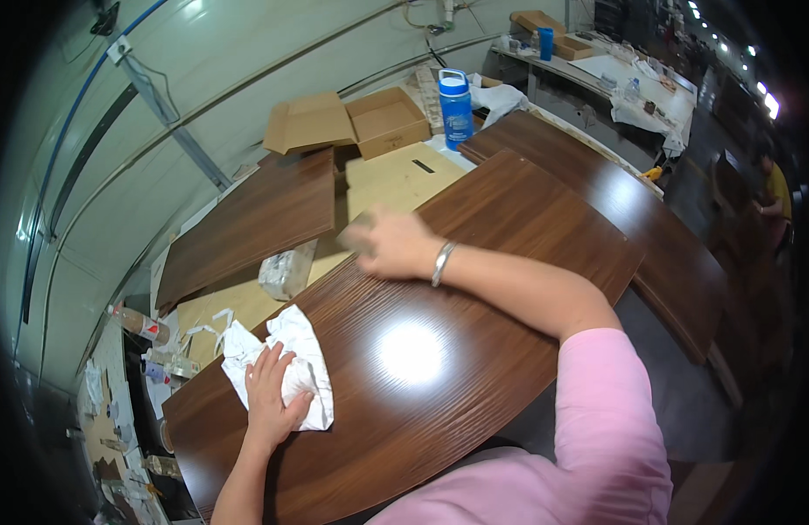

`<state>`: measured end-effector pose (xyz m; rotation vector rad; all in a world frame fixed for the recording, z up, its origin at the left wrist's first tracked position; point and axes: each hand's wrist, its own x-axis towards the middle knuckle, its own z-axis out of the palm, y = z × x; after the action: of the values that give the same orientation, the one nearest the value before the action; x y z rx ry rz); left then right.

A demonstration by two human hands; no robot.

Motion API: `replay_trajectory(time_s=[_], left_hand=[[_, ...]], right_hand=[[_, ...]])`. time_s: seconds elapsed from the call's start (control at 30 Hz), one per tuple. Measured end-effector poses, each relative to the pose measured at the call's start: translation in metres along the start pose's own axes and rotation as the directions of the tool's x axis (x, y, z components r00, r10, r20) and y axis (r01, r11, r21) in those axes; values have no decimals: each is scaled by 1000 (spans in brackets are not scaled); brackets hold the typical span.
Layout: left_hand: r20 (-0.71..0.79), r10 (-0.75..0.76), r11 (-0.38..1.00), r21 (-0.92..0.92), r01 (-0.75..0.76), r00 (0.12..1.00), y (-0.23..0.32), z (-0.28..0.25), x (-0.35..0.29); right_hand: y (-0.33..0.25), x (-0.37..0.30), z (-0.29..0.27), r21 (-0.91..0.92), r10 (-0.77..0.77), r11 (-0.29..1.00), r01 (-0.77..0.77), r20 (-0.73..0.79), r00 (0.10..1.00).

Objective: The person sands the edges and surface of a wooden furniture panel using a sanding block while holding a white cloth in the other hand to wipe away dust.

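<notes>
Resting on white cloth [299, 372]: left hand [273, 407], palm down, fingers loosely spread.
Dark-brown wood-grain panel [439, 306]: beneath cloth and both hands, long axis running near left to far right.
Blurred right hand [400, 248]: curled over the panel's far long edge, about midway along; cannot tell what it grips, if anything.
Nearer the panel's left end: left hand.
Beyond the far edge: second brown panel [256, 223], open cardboard box [391, 125].

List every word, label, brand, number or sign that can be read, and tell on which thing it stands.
No text is clear enough to quote.
Blue bottle: pale print, too small to read.
Plastic bottle at left: label, too small to read.
Cardboard box: faint mark, too blurred to read.
White cloth: none seen.
</notes>
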<state>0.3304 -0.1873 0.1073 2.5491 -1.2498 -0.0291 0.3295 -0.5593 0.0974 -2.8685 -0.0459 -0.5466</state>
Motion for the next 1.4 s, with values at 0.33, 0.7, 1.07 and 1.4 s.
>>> replay_trajectory(time_s=[0.33,0.7,1.07,1.4], left_hand=[[-114,-66,998,-25,63,991,7,5,6],[-138,-11,1000,-21,8,990,5,9,6],[-193,102,994,-21,-108,976,-16,14,4],[-211,162,986,11,-164,964,-26,21,5]], right_hand=[[261,-26,-91,-281,680,610,-741,-294,672],[268,-39,-76,-284,855,415,-864,-201,477],[168,-261,-151,-220,905,322,-921,-213,367],[-65,-289,-125,-133,389,874,-467,-383,838]])
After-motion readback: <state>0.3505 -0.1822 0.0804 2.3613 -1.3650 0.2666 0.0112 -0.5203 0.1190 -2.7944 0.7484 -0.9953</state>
